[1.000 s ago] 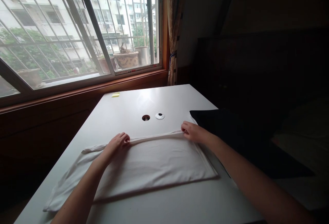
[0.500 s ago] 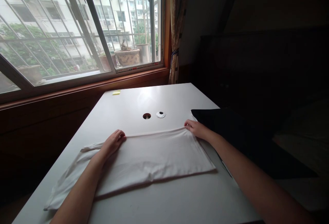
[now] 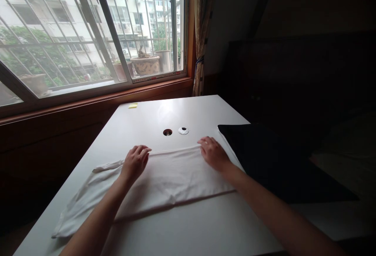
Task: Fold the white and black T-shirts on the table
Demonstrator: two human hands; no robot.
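Note:
A white cloth garment [image 3: 173, 177] lies folded into a long strip across the white table [image 3: 188, 224], its left end spreading toward the near left. Over its far edge, left of the middle, my left hand [image 3: 136, 162] rests with curved fingers apart and holds nothing. My right hand [image 3: 214, 153] is over the far edge nearer the right end, fingers loosely spread, with nothing gripped. The forearm and hand hide part of the garment's right end.
A black cloth [image 3: 273, 162] covers the table's right side. Beyond the garment are a round hole [image 3: 167, 132], a white round cap [image 3: 183, 131] and a yellow sticky note [image 3: 132, 106]. A barred window [image 3: 88, 32] and a curtain [image 3: 201, 32] stand behind.
Both hands have let go of the garment's far edge and moved inward, nearer each other. Their fingers have opened. The garment has barely shifted.

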